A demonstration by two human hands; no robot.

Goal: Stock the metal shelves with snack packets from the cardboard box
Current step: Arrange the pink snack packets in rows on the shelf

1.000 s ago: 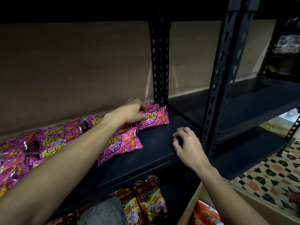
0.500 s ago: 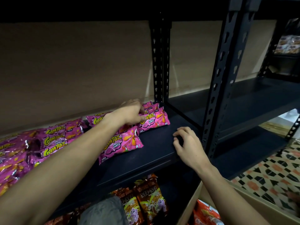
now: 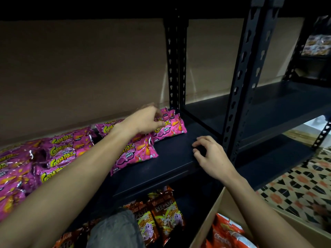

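Nearest the viewer, at the bottom right, the cardboard box (image 3: 211,221) stands open with red snack packets (image 3: 227,231) inside. It sits directly below the right forearm. Just left of it, orange-brown packets (image 3: 166,212) stand on the lower shelf beside a grey-clad knee (image 3: 114,228).

Above them, the right hand (image 3: 213,156) rests on the front edge of the dark metal shelf (image 3: 170,163). Its fingers (image 3: 200,140) are loosely curled, the tips touch the shelf, and it holds nothing. This hand is much the nearer to the box, so the next reach down for packets looks like its job.

Left of that hand is a patch of bare shelf, then a pink packet (image 3: 136,154) lying flat with its long axis running left to right. More pink packets (image 3: 59,151) are heaped further left.

Further back, the left hand (image 3: 143,120) reaches across to the end pink packet (image 3: 172,127), the front one of a few standing tilted at the right end of the row. The fingers are bent over its upper left edge and seem to grip it, though the hand is blurred. That packet sits close to the rear upright post (image 3: 176,68). Its long axis also runs along the shelf, and it lies just right of the fingertips.

Behind everything is a plain brown wall (image 3: 80,68). Far right, patterned floor tiles (image 3: 295,185) show past the front post (image 3: 247,86).
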